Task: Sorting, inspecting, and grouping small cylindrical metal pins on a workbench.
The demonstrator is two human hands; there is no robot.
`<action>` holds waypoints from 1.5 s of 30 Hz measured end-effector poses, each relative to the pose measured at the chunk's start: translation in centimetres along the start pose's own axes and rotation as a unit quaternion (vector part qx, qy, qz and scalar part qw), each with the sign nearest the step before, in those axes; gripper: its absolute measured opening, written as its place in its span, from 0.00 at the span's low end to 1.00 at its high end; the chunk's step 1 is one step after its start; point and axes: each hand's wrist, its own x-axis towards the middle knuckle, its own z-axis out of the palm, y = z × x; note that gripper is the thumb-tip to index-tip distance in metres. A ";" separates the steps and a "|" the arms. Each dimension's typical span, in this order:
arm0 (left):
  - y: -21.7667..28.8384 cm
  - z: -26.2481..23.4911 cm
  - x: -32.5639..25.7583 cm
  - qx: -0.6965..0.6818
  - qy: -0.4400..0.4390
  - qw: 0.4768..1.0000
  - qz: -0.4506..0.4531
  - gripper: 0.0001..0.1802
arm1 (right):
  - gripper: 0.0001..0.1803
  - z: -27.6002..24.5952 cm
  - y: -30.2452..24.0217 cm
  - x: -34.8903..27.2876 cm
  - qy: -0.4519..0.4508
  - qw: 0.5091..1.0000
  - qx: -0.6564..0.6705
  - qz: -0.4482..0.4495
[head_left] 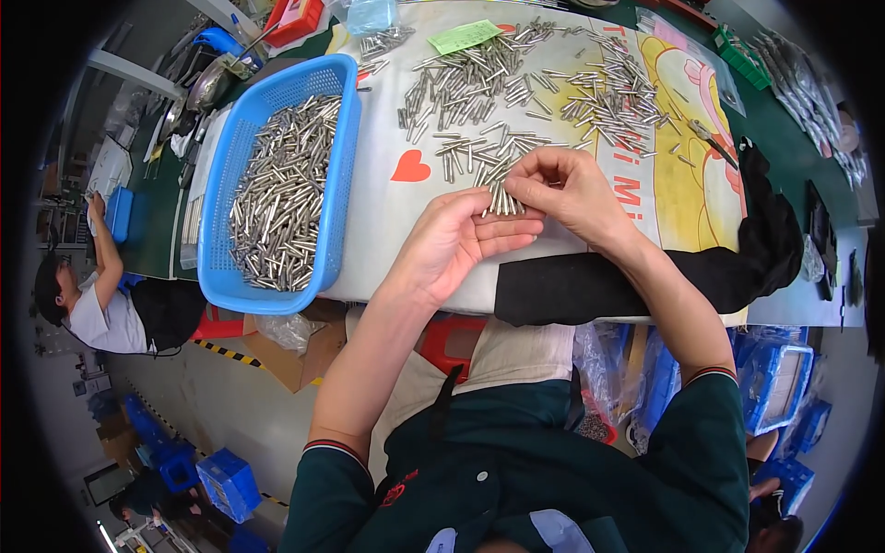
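Both of my hands meet over the near middle of the cloth-covered table. My left hand (pixel 452 238) is turned palm up, its fingers stretched under a small row of slim silvery metal pins (pixel 502 200) and its thumb against them. From the right, my right hand (pixel 576 195) reaches in with thumb and forefinger pinched at the same pins; its other fingers are curled. Just beyond lies a loose spread of similar metal pins (pixel 461 97). Left of my hands stands a blue plastic basket (pixel 348 184) holding a large heap of metal pins (pixel 284 198).
A green paper slip (pixel 464 37) lies on the far pins. Pliers (pixel 712 143) rest at the right, near a black cloth (pixel 590 288) along the table's front edge. A red bin (pixel 293 20) stands far left. A co-worker (pixel 111 300) sits at the left.
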 end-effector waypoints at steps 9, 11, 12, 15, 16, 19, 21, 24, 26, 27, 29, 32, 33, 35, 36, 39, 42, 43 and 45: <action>-0.3 -0.1 0.0 -0.037 0.008 0.999 -0.023 0.17 | 0.09 0.2 -0.1 -0.1 0.014 0.999 -0.031 -0.019; -0.3 0.1 0.0 -0.023 0.012 0.999 -0.019 0.18 | 0.09 0.2 0.0 -0.1 0.014 0.999 -0.037 -0.024; -0.4 0.2 0.0 -0.023 0.012 0.999 -0.019 0.18 | 0.09 0.2 0.0 -0.1 0.015 0.999 -0.038 -0.024; -0.4 0.2 0.0 -0.029 0.016 0.999 -0.020 0.18 | 0.09 0.3 0.0 -0.1 0.021 0.999 -0.044 -0.025; -0.4 0.3 0.0 -0.035 0.014 0.999 -0.022 0.16 | 0.09 0.4 0.0 -0.1 0.026 0.998 -0.049 -0.025; -0.4 0.5 0.0 -0.043 0.012 0.999 -0.025 0.14 | 0.09 0.3 0.0 -0.2 0.031 0.996 -0.070 -0.035; -0.5 0.5 0.0 -0.044 0.011 0.999 -0.026 0.15 | 0.09 0.3 0.0 -0.2 0.034 0.995 -0.089 -0.039; -0.6 0.5 0.0 -0.051 -0.005 0.999 -0.019 0.16 | 0.10 0.3 0.2 -0.1 0.037 0.993 -0.096 -0.048; -0.5 0.6 0.0 -0.080 0.015 0.996 -0.033 0.18 | 0.10 0.4 0.3 -0.1 0.039 0.994 -0.085 -0.055; -0.5 0.5 0.1 -0.080 0.015 0.996 -0.033 0.18 | 0.10 0.5 0.3 -0.1 0.057 0.995 -0.047 -0.073; -0.5 0.0 0.1 -0.177 -0.030 0.982 -0.051 0.19 | 0.09 0.5 -0.2 -0.3 0.069 0.995 -0.004 -0.068; -0.4 -0.4 0.1 -0.247 -0.064 0.965 -0.065 0.20 | 0.10 0.3 -0.3 -0.4 0.081 0.994 0.021 -0.069; -0.4 -0.5 0.1 -0.247 -0.064 0.965 -0.065 0.20 | 0.10 0.3 -0.2 -0.4 0.081 0.994 0.021 -0.069; -0.2 -0.7 0.1 -0.267 -0.060 0.959 -0.075 0.20 | 0.10 0.1 0.0 -0.3 0.087 0.993 -0.017 -0.078; -0.3 -0.7 0.1 -0.267 -0.060 0.959 -0.075 0.20 | 0.10 0.1 0.1 -0.3 0.087 0.993 -0.017 -0.078; -0.3 -1.0 0.1 -0.276 -0.062 0.956 -0.076 0.21 | 0.10 0.0 0.5 -0.2 0.089 0.992 -0.044 -0.075; -0.4 -1.1 0.1 -0.287 -0.060 0.953 -0.074 0.21 | 0.10 0.0 0.6 -0.1 0.089 0.991 -0.058 -0.082; -0.4 -1.2 0.2 -0.293 -0.066 0.951 -0.076 0.21 | 0.10 0.0 0.6 -0.1 0.087 0.991 -0.061 -0.083; -0.3 -1.2 0.1 -0.298 -0.073 0.949 -0.078 0.21 | 0.10 0.1 0.5 -0.2 0.086 0.991 -0.064 -0.085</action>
